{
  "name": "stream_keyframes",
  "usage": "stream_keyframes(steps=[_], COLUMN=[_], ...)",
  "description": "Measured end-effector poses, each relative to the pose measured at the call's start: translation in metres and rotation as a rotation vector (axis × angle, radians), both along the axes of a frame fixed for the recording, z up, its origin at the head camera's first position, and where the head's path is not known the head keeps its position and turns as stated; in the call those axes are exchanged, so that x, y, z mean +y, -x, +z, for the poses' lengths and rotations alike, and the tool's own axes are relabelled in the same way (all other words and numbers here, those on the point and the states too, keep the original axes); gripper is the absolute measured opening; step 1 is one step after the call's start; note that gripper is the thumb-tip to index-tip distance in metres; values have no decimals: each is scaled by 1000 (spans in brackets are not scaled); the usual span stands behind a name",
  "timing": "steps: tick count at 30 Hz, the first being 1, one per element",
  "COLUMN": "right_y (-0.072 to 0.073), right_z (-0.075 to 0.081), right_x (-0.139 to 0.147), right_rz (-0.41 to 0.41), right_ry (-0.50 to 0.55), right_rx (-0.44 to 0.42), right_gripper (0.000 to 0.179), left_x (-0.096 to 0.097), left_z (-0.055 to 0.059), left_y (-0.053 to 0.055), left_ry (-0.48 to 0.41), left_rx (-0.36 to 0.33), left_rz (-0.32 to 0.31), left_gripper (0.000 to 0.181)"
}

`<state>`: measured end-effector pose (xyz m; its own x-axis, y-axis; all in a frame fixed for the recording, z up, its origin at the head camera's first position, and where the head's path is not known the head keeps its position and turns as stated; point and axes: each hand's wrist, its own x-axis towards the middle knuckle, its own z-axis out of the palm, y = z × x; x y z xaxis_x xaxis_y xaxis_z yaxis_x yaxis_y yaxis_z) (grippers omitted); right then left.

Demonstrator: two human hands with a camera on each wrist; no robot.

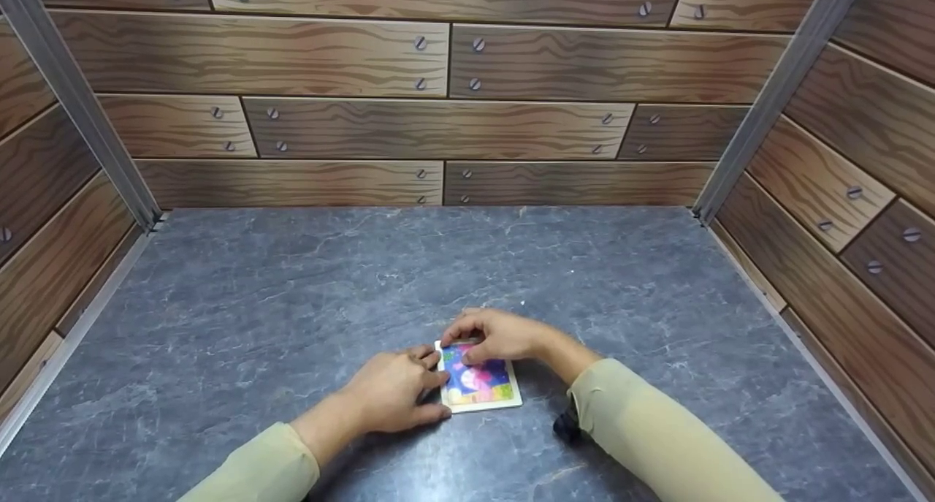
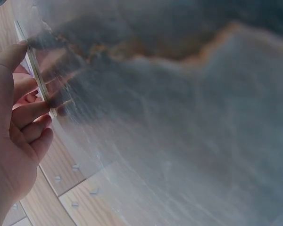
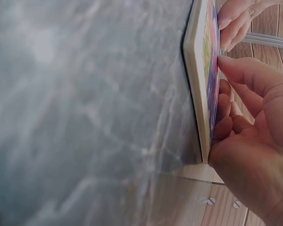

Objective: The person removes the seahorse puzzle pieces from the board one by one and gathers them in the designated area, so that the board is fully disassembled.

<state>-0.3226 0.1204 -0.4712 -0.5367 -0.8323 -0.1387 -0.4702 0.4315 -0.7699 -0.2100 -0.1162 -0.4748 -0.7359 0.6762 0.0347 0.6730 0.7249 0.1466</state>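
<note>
Grey marbled table (image 1: 292, 290) under a flat-lying, white-edged picture board (image 1: 483, 391). With the left hand (image 1: 394, 386) loosely spread, touches the board's left edge without gripping. With the right hand (image 1: 504, 334) arched, with thumb and bent fingers apart, rests on the board's far part, with no grip visible. Beyond the board, shows a wood-patterned wall (image 1: 350, 126).

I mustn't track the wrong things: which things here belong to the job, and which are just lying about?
In the job:
picture board
left hand, at its edge
right hand, on it

Just there:
table
walls
posts
white speck
</note>
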Motion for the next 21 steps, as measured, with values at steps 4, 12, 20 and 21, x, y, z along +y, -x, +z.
stream_keyframes(steps=[4,12,20,21], right_y=[-1,-3,-5,-5], right_z=[1,1,2,2], right_x=[-1,-5,-5,-5], right_rz=[-3,-2,-27,-31], right_ry=[-16,-22,-29,-31], right_rx=[0,-1,-20,-23], right_gripper=[39,38,39,39], left_x=[0,0,0,0], left_z=[0,0,1,1], left_y=[0,-2,-1,-1], left_ry=[-4,-14,-10,-10], left_rx=[9,29,1,1], left_rz=[0,-2,-3,-2], left_gripper=[56,54,54,54])
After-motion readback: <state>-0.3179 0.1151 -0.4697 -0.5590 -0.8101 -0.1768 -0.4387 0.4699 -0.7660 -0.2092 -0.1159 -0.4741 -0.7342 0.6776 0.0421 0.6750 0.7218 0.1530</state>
